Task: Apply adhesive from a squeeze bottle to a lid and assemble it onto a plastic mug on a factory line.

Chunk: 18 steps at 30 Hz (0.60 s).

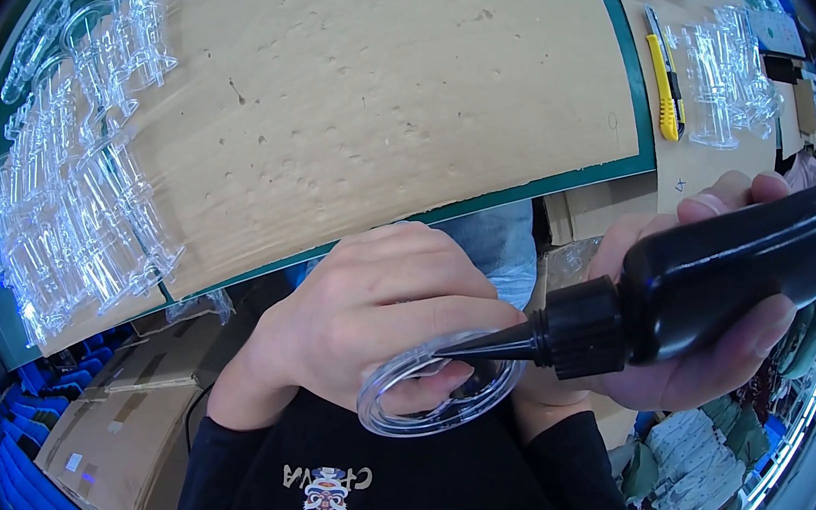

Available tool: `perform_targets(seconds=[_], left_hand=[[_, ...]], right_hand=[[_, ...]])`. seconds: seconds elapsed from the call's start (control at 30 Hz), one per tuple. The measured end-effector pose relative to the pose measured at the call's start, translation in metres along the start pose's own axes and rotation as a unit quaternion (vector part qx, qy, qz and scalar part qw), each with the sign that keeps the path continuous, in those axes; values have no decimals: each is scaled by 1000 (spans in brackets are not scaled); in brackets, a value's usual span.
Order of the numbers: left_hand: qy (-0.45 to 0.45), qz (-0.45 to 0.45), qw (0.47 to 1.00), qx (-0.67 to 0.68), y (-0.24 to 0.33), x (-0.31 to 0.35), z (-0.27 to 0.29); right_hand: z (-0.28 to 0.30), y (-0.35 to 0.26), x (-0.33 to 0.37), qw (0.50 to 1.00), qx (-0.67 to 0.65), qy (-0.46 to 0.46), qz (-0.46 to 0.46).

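My left hand (pixel 389 293) is closed around a clear round plastic piece (pixel 429 428), low in front of my chest. The piece has a thick, ring-like rim facing up; its lower part is hidden by my fingers. My right hand (pixel 680 385) grips a black squeeze bottle (pixel 728 271) from the right, tipped onto its side. Its narrow black nozzle (pixel 493 345) points left into the rim's opening. Whether the tip touches the plastic, I cannot tell.
Brown paper (pixel 375 100) covers the green-edged table. Several clear plastic pieces (pixel 81 208) crowd its left side; others (pixel 719 84) lie at far right beside a yellow box cutter (pixel 664 88). A cardboard box (pixel 122 424) stands at lower left, folded cloth (pixel 692 459) at lower right.
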<state>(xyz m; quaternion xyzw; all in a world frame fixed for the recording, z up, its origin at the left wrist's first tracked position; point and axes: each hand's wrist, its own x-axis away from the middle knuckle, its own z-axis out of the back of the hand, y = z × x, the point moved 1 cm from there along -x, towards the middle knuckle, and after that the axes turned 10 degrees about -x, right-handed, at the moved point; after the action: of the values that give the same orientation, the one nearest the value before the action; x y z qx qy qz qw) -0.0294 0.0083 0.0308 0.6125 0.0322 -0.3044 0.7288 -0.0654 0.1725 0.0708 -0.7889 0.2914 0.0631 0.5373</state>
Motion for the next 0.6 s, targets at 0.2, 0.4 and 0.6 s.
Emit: perform_targets(seconds=[0.2, 0.4, 0.6], left_hand=[[4, 9, 1000, -5, 1, 1, 0], [8, -3, 1000, -8, 0, -1, -1], [13, -3, 1000, -6, 0, 1, 0]], right_hand=[[0, -1, 3, 1000, 10, 4, 15], [5, 0, 6, 991, -132, -16, 0], [7, 0, 8, 977, -206, -42, -15]])
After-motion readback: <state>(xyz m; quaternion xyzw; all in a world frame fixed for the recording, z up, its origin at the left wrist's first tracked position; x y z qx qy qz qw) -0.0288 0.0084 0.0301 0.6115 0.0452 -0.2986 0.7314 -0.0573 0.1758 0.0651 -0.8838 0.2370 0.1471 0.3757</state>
